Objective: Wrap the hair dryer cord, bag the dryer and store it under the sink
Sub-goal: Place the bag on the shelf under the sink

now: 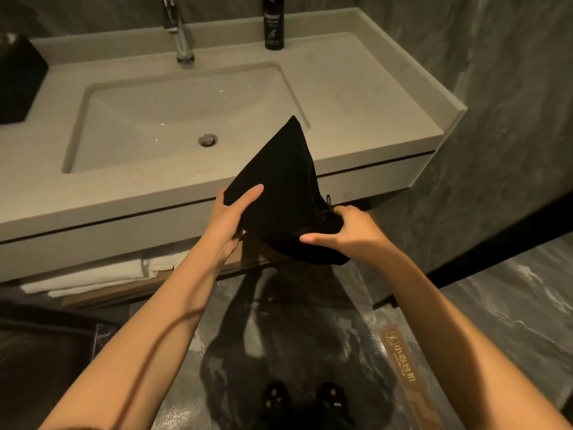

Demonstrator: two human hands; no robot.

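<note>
both hands hold a black bag [279, 184] up in the air, just in front of the sink [173, 119] edge. the left hand [231, 218] grips the bag's left side with fingers flat on the cloth, and the right hand [347, 234] squeezes the bunched end with the little cord. white towels [93, 274] lie on the shelf below and left of the hands, and a dark bottle [274, 21] stands far behind them.

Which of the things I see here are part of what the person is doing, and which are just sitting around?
Part of the job:
black cloth drawstring bag, held in the left hand and right hand
open shelf under the sink

Just sitting around:
dark labelled bottle
chrome tap
black box
folded white towels
</note>
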